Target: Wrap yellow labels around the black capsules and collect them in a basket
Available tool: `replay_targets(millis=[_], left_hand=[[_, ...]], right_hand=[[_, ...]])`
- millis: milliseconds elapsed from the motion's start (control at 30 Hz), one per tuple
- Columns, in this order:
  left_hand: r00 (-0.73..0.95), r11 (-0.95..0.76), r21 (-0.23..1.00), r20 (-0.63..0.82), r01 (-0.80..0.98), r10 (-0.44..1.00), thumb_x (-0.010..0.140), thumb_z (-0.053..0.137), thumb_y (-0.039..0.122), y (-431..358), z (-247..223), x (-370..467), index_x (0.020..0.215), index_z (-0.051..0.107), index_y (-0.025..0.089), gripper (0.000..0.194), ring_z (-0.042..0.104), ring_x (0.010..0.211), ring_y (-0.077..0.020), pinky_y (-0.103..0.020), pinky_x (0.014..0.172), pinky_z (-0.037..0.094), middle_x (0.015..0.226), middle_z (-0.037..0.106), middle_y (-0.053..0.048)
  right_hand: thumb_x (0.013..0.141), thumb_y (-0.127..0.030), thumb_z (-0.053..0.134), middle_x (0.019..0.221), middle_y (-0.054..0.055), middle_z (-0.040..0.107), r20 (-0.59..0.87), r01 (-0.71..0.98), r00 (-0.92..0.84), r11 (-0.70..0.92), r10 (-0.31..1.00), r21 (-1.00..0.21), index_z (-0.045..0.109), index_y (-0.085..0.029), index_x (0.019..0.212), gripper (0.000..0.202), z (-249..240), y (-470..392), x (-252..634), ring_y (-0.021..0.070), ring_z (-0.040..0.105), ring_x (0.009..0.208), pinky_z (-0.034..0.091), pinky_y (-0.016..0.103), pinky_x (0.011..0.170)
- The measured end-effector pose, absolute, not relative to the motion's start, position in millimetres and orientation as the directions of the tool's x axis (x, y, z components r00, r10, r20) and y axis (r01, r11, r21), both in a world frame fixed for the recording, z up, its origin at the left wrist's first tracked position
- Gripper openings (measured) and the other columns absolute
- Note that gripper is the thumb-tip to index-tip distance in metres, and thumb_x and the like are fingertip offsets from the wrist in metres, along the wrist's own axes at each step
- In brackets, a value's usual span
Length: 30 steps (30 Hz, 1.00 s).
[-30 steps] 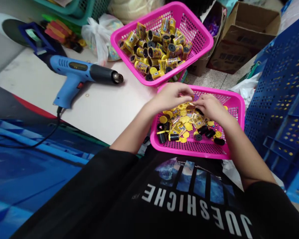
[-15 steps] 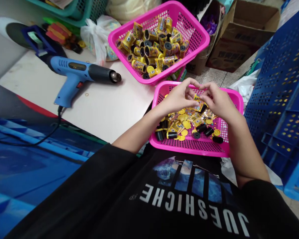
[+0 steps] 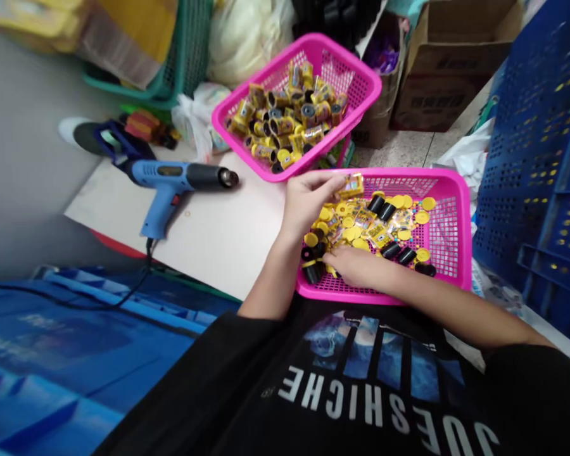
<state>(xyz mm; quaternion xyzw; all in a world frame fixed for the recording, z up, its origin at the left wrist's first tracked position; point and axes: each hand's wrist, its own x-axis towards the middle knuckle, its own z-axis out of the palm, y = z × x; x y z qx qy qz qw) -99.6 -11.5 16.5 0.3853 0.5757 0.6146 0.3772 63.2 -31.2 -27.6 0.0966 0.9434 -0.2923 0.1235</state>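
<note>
My left hand [image 3: 308, 197] is above the back left rim of the near pink basket [image 3: 384, 295]. Its thumb and fingers pinch a yellow printed plastic sleeve [image 3: 352, 185]. Low in the basket's left side is my right hand [image 3: 354, 265], back upward and fingers bent closed beside a black canister [image 3: 312, 272]. What those fingertips grip is hidden. Around them lie yellow round lids [image 3: 361, 244], more printed sleeves [image 3: 380, 234] and several black canisters [image 3: 407, 256].
Behind stands a second pink basket [image 3: 365, 85] full of labelled yellow-and-black canisters [image 3: 285, 125]. A blue heat gun [image 3: 164, 183] lies on the white table [image 3: 218, 234] at left. Blue crates [image 3: 536, 171] flank the right; a cardboard box [image 3: 437, 95] sits behind on the floor.
My hands have moved apart from their meeting place above the basket. The left went leftward with the sleeve; the right dropped to the basket's left side. The view has shifted.
</note>
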Motion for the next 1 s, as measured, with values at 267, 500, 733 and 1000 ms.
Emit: replay_targets(millis=[267, 500, 733, 1000], left_hand=[[-0.375, 0.043, 0.995, -0.075, -0.094, 0.924, 0.064, 0.091, 0.050, -22.2, 9.4, -101.3, 0.083, 0.084, 0.020, 0.036, 0.073, 0.070, -0.0159, -0.027, 0.064, 0.062, 0.083, 0.080, -0.005], [-0.316, 0.099, 0.985, -0.140, -0.143, 0.938, 0.062, 0.091, 0.053, -22.0, 13.8, -90.2, 0.082, 0.084, 0.021, 0.039, 0.074, 0.069, -0.0171, -0.029, 0.063, 0.064, 0.082, 0.080, -0.005], [-0.313, 0.087, 0.987, -0.126, -0.138, 0.941, 0.064, 0.091, 0.052, -20.2, 18.4, -85.3, 0.084, 0.084, 0.022, 0.037, 0.072, 0.067, -0.0150, -0.025, 0.057, 0.062, 0.082, 0.080, -0.005], [-0.293, 0.099, 0.984, -0.139, -0.149, 0.946, 0.066, 0.089, 0.053, -18.7, 18.7, -81.2, 0.087, 0.084, 0.022, 0.038, 0.072, 0.070, -0.0150, -0.024, 0.057, 0.061, 0.089, 0.081, -0.005]], right_hand=[[0.078, -0.035, 0.080, 0.096, 0.002, 0.066, 0.066, 0.105, -0.594, 0.158, 0.802, -0.982, 0.056, -0.023, 0.102, 0.036, 25.9, 42.4, 122.7, 0.0182, 0.065, 0.084, 0.055, 0.034, 0.076], [0.068, -0.044, 0.089, 0.096, 0.000, 0.066, 0.098, -0.189, -0.462, 0.010, 0.881, -0.982, 0.056, -0.027, 0.101, 0.050, 27.0, 45.1, 121.8, 0.0166, 0.067, 0.090, 0.058, 0.031, 0.081], [0.074, -0.037, 0.085, 0.084, 0.000, 0.072, 0.105, -0.015, -0.527, 0.115, 0.844, -0.993, 0.065, -0.022, 0.098, 0.035, 21.7, 45.9, 130.0, 0.0150, 0.067, 0.072, 0.055, 0.031, 0.069], [0.082, -0.037, 0.079, 0.096, 0.004, 0.078, 0.175, 0.089, -0.524, 0.258, 0.833, -0.962, 0.069, -0.021, 0.109, 0.033, 11.6, 45.3, 132.6, 0.0207, 0.074, 0.086, 0.059, 0.040, 0.083]])
